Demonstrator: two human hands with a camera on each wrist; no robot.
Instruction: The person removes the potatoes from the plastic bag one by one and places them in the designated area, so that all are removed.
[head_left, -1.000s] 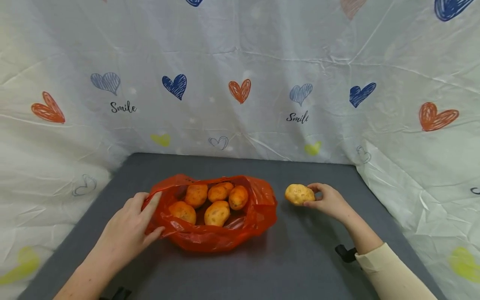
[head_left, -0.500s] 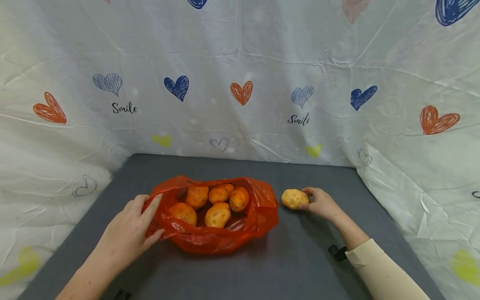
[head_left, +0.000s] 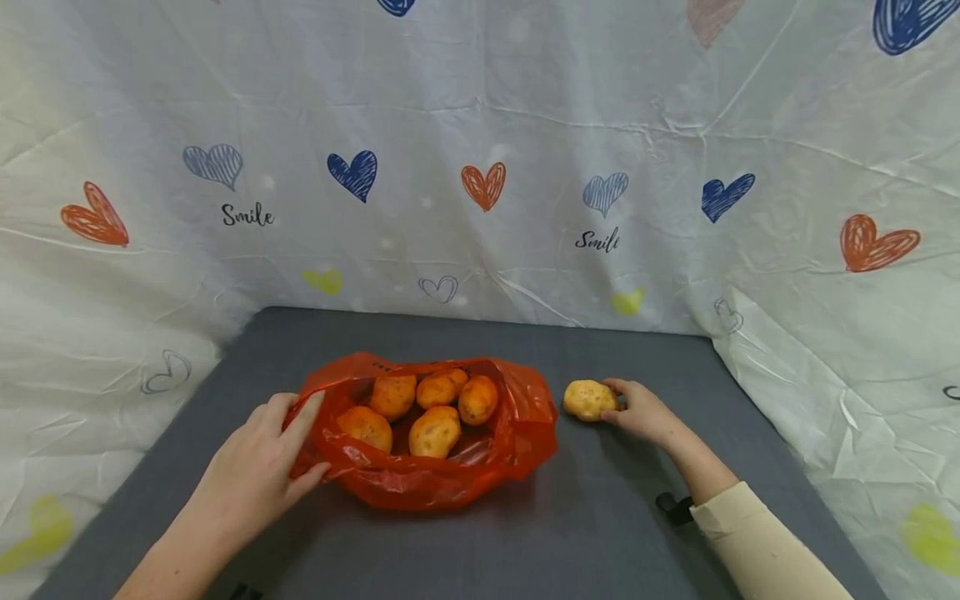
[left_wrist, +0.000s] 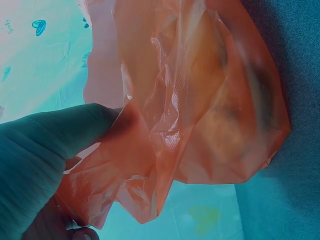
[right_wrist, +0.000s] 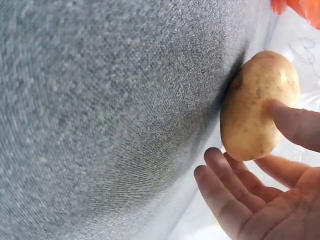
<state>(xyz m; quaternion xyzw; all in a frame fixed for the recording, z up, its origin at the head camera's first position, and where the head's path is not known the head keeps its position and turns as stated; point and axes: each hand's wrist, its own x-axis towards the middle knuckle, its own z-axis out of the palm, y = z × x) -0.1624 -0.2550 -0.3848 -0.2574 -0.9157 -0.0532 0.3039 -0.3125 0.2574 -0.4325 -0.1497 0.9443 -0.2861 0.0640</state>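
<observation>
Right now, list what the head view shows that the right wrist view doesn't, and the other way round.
Head view only: the left grip holding the side of the red bag, the bagged potatoes, the cream sleeve and the word "Smile".

Right wrist view only: the palm side of the right grip, some fingertips clear of the loose potato.

Both: the right grip pinching that potato, the grey table, the sheet, and apparently the bag, just a red bit in the wrist view.

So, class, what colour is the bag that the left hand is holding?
The bag is orange-red; its colour shows best in the head view.
</observation>
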